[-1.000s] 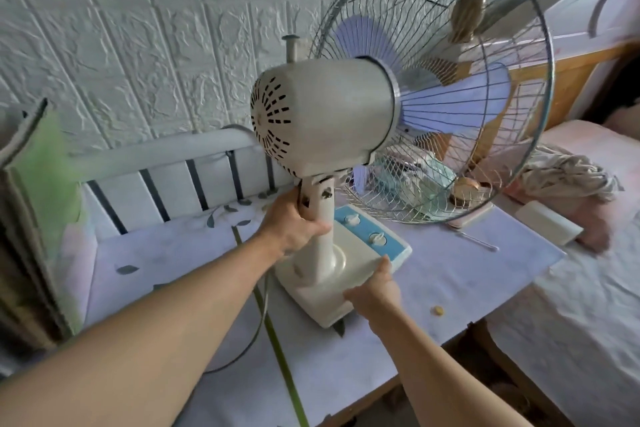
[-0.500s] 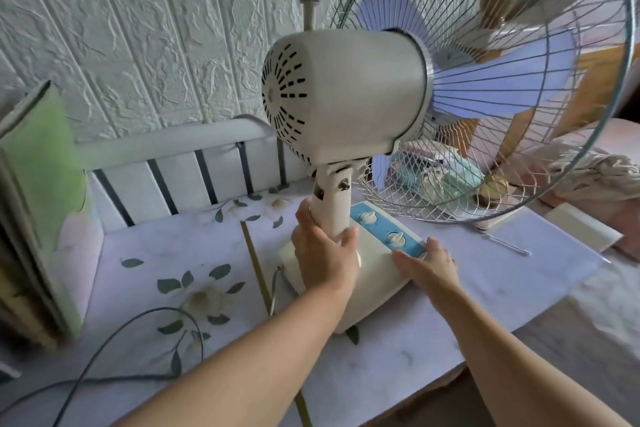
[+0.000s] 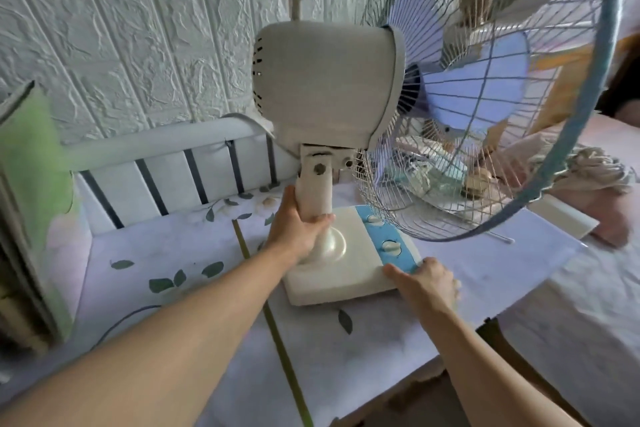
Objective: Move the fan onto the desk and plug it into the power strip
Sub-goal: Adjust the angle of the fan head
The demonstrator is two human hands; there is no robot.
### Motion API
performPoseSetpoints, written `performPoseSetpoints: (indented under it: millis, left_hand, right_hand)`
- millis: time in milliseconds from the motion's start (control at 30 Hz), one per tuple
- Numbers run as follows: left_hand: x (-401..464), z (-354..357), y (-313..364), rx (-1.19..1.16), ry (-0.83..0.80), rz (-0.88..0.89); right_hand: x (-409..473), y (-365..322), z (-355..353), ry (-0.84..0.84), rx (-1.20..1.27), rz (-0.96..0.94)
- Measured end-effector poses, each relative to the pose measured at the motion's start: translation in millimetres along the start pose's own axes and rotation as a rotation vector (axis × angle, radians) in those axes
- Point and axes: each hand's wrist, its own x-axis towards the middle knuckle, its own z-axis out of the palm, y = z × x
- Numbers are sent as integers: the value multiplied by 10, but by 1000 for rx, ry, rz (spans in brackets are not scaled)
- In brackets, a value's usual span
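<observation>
A cream table fan [image 3: 325, 87] with pale blue blades and a wire cage stands on the desk [image 3: 485, 270], which has a white cloth printed with leaves. Its square base [image 3: 349, 270] carries a blue strip with two knobs. My left hand [image 3: 294, 229] grips the fan's neck just above the base. At the base's front right corner my right hand [image 3: 427, 282] holds the edge, thumb on top and fingers curled under. A dark cord [image 3: 121, 321] runs over the cloth at the left. No power strip is in view.
A white slatted rail [image 3: 166, 163] lines the back of the desk against a textured white wall. A green-edged board [image 3: 31, 191] leans at the left. Small items lie behind the fan cage. A bed with crumpled cloth [image 3: 581, 173] adjoins on the right.
The fan has swung round so its cage faces more to the right, and its base has settled flatter on the desk. My right hand slid to the base's front right corner.
</observation>
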Motion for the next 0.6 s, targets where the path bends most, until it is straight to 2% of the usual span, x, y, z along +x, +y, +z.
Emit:
performPoseSetpoints:
  millis: [167, 367, 433, 533, 600]
  left_hand:
    - [152, -96, -19, 7, -130, 82]
    - [378, -192, -33, -79, -323, 52]
    - [393, -181, -76, -69, -313, 57]
    - [338, -98, -135, -15, -188, 61]
    - [307, -54, -155, -15, -159, 65]
  right_hand:
    - [-267, -24, 73, 83, -24, 101]
    - [-492, -99, 181, 135, 8, 224]
    - [-504, -123, 179, 131, 34, 250]
    - [-506, -127, 156, 110, 55, 249]
    - [-512, -137, 152, 105, 64, 236]
